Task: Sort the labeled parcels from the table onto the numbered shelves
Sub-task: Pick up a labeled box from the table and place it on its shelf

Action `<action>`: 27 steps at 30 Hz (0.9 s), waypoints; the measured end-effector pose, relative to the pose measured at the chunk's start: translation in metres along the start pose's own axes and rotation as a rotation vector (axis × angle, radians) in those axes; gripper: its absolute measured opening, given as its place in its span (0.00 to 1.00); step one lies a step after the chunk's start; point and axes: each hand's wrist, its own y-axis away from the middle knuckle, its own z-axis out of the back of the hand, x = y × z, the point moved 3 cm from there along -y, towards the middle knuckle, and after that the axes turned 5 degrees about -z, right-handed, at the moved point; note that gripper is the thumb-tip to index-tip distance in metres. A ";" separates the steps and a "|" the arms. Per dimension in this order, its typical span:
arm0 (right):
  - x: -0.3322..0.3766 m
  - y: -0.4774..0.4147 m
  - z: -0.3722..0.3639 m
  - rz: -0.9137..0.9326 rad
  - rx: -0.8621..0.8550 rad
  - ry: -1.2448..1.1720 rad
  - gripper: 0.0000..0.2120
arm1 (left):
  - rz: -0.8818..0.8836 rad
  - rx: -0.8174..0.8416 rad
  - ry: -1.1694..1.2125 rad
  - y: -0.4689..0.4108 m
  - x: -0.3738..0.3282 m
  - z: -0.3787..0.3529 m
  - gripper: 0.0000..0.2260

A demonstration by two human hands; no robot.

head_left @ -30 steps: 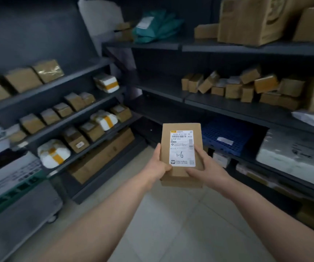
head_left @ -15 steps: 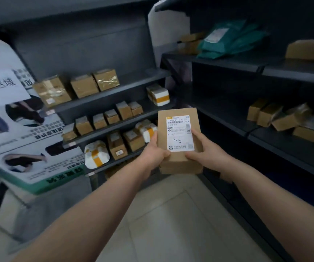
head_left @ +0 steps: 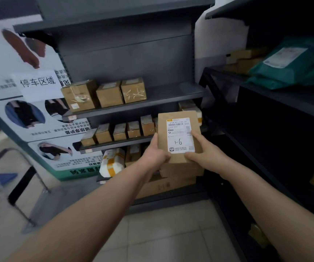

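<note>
Parcel (head_left: 178, 137) | both hands | label handwritten "1-6" | print seemingly "K117"

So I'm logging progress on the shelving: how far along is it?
Done: many boxes already sit on the grey shelf unit, such as the three brown boxes on one shelf. In hand: the left hand and right hand hold a parcel marked 1-6, not yet shelved. The table isn't in view.

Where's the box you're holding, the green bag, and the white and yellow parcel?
Box (head_left: 178, 138): head view, on its white label.
Green bag (head_left: 296, 67): head view, on its middle, right-hand shelf.
White and yellow parcel (head_left: 111, 162): head view, on its taped front, low shelf.
</note>
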 end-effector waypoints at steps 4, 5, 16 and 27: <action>0.009 -0.059 -0.002 0.025 0.002 0.003 0.38 | 0.011 -0.023 -0.016 -0.054 -0.005 0.008 0.40; 0.012 -0.076 -0.002 0.031 -0.001 0.008 0.38 | 0.010 -0.032 -0.023 -0.071 -0.007 0.012 0.39; 0.068 -0.275 0.021 0.106 -0.109 -0.028 0.36 | -0.144 -0.065 -0.086 -0.266 -0.067 0.062 0.35; 0.110 -0.456 0.043 0.189 -0.090 -0.092 0.33 | -0.176 -0.301 -0.235 -0.433 -0.117 0.088 0.30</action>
